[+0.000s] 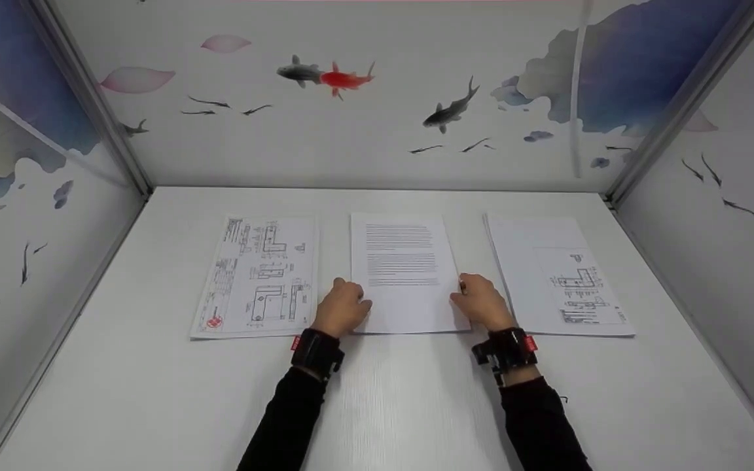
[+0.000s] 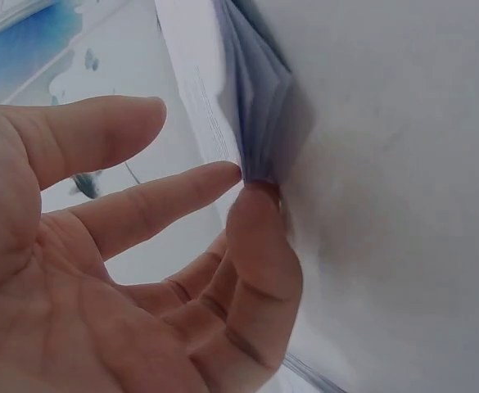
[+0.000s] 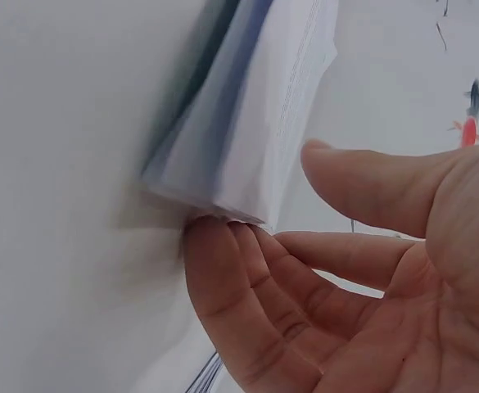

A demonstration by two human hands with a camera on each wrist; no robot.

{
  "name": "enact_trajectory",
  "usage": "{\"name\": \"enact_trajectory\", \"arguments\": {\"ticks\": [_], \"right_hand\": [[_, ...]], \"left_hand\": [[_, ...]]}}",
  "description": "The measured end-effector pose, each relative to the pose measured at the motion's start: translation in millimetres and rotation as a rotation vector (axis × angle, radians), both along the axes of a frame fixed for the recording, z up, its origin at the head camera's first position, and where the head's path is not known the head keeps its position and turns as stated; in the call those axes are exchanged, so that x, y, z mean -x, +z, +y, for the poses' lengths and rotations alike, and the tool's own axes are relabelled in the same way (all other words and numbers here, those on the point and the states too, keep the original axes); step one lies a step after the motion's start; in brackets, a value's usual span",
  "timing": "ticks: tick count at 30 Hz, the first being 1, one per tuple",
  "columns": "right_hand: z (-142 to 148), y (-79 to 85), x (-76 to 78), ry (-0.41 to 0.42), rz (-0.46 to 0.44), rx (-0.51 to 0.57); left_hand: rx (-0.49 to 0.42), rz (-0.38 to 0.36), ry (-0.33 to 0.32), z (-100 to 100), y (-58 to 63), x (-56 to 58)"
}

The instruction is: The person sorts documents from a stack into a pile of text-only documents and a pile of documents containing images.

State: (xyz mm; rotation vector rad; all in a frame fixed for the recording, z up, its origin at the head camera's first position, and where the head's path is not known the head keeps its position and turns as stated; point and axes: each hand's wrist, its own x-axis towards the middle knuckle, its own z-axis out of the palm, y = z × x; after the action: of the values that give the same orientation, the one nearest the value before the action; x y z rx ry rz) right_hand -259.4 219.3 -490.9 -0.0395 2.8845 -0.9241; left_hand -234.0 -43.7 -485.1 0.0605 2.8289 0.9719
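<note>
A stack of white paper (image 1: pixel 403 307), its top sheet printed with lines of text, lies in the middle of the table between my two hands. At its left edge is my left hand (image 1: pixel 341 306), and my right hand (image 1: pixel 482 301) is at its right edge. The left fingertips (image 2: pixel 251 201) touch the side of the stack (image 2: pixel 251 90), with the thumb held apart. In the right wrist view, relaxed fingers (image 3: pixel 223 262) rest against the sheets' edges (image 3: pixel 223 164), and the thumb stands away from them. The sheets fan slightly at their edges.
To the left lies a stack of technical drawings (image 1: pixel 266 261) with a red mark at its lower corner. Another stack of drawings (image 1: pixel 527 255) lies to the right, its sheets slightly uneven. Walls with painted fish (image 1: pixel 344 80) enclose the white table (image 1: pixel 403 405) at the back and sides.
</note>
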Motion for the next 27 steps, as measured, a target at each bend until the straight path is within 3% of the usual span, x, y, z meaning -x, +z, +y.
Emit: {"name": "enact_trajectory", "arguments": {"ticks": [13, 19, 27], "right_hand": [[1, 1.0, -1.1, -0.018, -0.037, 0.005], [10, 4.7, -2.1, -0.016, -0.041, 0.028], [46, 16.4, -3.2, -0.136, 0.043, -0.092]], "left_hand": [[-0.047, 0.019, 0.0, -1, 0.2, 1.9], [-0.09, 0.021, 0.046, -1, 0.5, 2.8], [-0.154, 0.058, 0.08, 0, 3.8, 3.1]]}}
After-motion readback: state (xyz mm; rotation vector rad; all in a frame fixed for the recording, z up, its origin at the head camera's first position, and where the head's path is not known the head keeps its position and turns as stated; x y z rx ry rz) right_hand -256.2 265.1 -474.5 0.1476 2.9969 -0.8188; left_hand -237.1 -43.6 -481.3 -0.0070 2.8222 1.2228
